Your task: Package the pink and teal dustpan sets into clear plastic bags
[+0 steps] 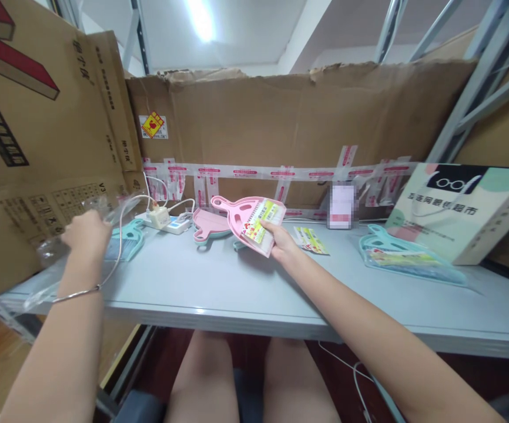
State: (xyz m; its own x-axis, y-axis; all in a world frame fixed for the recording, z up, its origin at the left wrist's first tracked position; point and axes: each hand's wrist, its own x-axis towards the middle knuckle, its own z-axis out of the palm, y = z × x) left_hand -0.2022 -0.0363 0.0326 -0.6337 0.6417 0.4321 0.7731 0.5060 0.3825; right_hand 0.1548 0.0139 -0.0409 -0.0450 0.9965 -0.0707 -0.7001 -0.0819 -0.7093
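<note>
My right hand (pixel 281 242) is closed on the lower right edge of a pink dustpan (pixel 235 212), its thumb over a green and yellow label card (pixel 260 223). Pale brush bristles show beside the card. At the left, my left hand (pixel 86 230) is closed on a crumpled clear plastic bag (pixel 50 252). Just right of that hand lies a blue-green dustpan (pixel 131 239), partly hidden by the hand. Behind the held dustpan, a pink piece (pixel 210 223) rests over a blue-green one. Another label card (pixel 311 240) lies flat on the table to the right.
A bagged blue-green dustpan (pixel 408 258) lies at the right, before a printed white box (pixel 457 211). A power strip (pixel 177 224) with a plug and white cables sits at the back left. A phone (pixel 341 205) leans against the taped cardboard wall (pixel 254 123). Large cartons (pixel 60 135) stand left.
</note>
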